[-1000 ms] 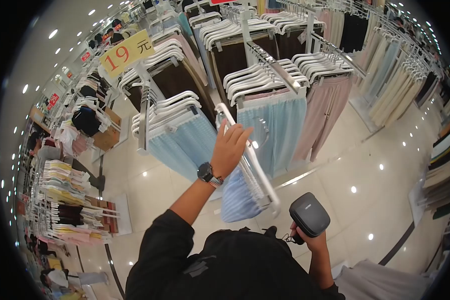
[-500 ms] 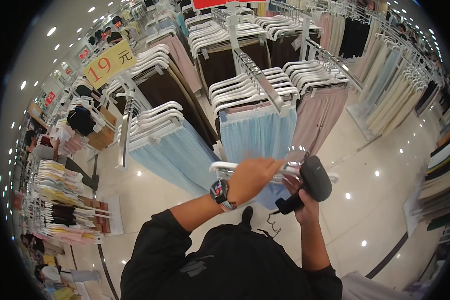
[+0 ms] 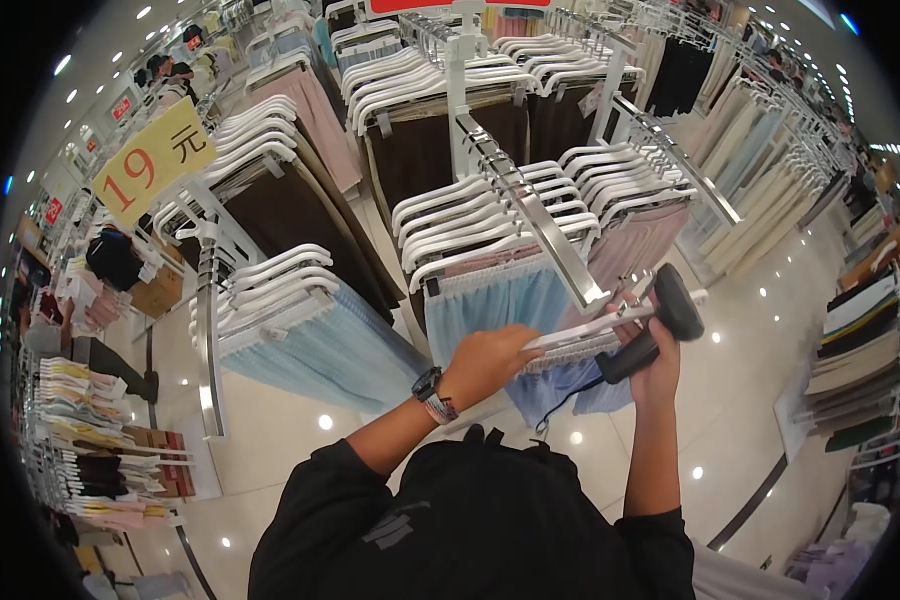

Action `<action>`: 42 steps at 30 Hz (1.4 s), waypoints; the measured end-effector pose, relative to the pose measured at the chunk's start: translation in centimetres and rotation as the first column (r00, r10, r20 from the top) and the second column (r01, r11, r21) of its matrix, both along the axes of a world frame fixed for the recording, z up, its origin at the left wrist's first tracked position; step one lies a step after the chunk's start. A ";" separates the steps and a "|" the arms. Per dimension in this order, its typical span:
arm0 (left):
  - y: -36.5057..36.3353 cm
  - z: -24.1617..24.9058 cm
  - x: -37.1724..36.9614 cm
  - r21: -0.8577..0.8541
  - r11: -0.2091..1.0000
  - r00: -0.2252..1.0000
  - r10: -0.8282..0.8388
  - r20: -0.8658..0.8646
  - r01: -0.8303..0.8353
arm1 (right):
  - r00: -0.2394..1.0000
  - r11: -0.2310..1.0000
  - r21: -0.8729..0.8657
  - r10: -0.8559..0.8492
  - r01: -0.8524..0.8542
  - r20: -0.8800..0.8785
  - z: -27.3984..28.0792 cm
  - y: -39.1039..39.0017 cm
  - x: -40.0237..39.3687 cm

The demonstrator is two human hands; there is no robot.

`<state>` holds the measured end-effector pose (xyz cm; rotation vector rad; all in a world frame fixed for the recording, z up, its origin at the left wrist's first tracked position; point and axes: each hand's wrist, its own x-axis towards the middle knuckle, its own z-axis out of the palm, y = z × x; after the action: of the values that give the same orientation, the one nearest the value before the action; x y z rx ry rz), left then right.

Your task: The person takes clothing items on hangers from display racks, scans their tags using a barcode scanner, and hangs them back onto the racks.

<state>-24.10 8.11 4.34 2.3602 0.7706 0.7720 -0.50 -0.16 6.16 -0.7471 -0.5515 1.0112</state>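
Observation:
My left hand [image 3: 488, 368], with a watch on its wrist, is closed around the left end of a white hanger [image 3: 592, 326]. From this hanger hang blue trousers [image 3: 560, 392] with a gathered waistband. At the hanger's right half is my right hand [image 3: 660, 362], its fingers curled round a black pistol-shaped handheld scanner [image 3: 682, 308] with a dark cord. The right fingertips reach the hanger's middle, partly hidden behind the scanner. Just beyond my hands, light blue trousers [image 3: 485, 295] hang on the rack's metal arm [image 3: 545, 235].
Left of my hands, another metal arm [image 3: 208, 340] carries light blue trousers [image 3: 315, 335] under a yellow price sign [image 3: 153, 160]. Brown trousers [image 3: 430, 150] hang farther back. More clothes racks line both sides. Shiny floor tiles [image 3: 300, 440] lie below.
My left hand has gone from a blur over the hanger to a grip on its left end. The hanger, scanner and right hand have shifted right and up, and the blue trousers show more.

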 end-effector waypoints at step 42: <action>6.7 -4.2 -2.2 0.027 0.693 0.688 0.709 0.157 -0.720 | 0.901 0.873 -0.231 0.432 -0.429 -0.043 -10.5 4.3 9.1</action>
<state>-26.34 14.83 0.17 2.0031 1.6762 1.2832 8.61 4.18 -4.38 -0.8584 -0.6293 1.5101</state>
